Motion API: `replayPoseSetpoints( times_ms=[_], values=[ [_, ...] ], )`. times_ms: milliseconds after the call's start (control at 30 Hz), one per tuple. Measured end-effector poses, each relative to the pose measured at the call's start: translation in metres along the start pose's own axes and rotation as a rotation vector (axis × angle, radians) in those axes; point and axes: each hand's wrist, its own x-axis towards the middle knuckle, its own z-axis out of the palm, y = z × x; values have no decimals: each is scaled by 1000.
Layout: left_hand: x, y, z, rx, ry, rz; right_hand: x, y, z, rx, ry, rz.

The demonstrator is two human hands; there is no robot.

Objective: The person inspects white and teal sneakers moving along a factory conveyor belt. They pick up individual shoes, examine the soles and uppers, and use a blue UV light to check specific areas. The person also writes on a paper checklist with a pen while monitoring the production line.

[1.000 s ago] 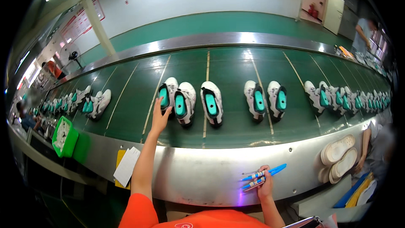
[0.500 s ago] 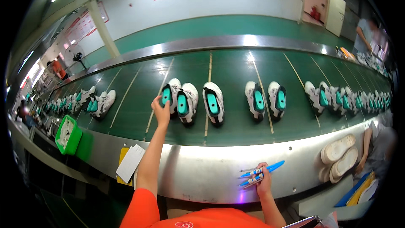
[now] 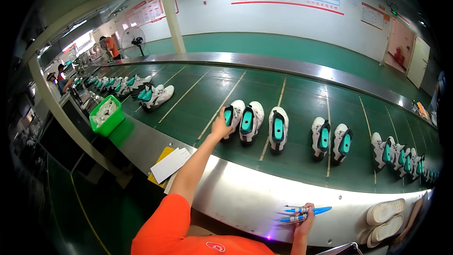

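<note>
My left hand (image 3: 220, 125) reaches over the green conveyor belt (image 3: 188, 108), its fingers closed at the heel end of a white and black sneaker (image 3: 239, 106) with a teal insert. Whether it grips the shoe firmly is hard to see. Close beside that shoe stands a matching sneaker (image 3: 256, 108), and a little further right a single one (image 3: 278, 113). Above the metal ledge, my right hand (image 3: 306, 218) is wrapped around several slim blue pen-like tools (image 3: 297, 217) with pale bands around them, their thin tips pointing left.
More sneakers (image 3: 158, 96) line the belt at left, others (image 3: 381, 151) at right. A green basket (image 3: 111, 122) of white pieces, papers (image 3: 171, 164) and cream slip-on shoes (image 3: 384, 211) rest along the metal ledge (image 3: 245, 184). Beyond the belt stands a fan (image 3: 137, 41); people are far left.
My view has swung left, so the belt and shoes appear further right and lower. My left hand stays at the same sneaker; the blue tools remain in my right hand.
</note>
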Motion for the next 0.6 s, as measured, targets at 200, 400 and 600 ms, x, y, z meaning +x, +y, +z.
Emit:
replayPoseSetpoints(
  times_ms=[200,400,600],
  values=[
    [-73,6,-43,-53,-50,39,-1,4,0,-23,-49,-25],
    [-140,122,-108,-482,88,685,4,0,-3,-8,-50,-25],
    [-198,195,-183,-1125,125,1402,22,-17,2,37,56,145]
  ],
)
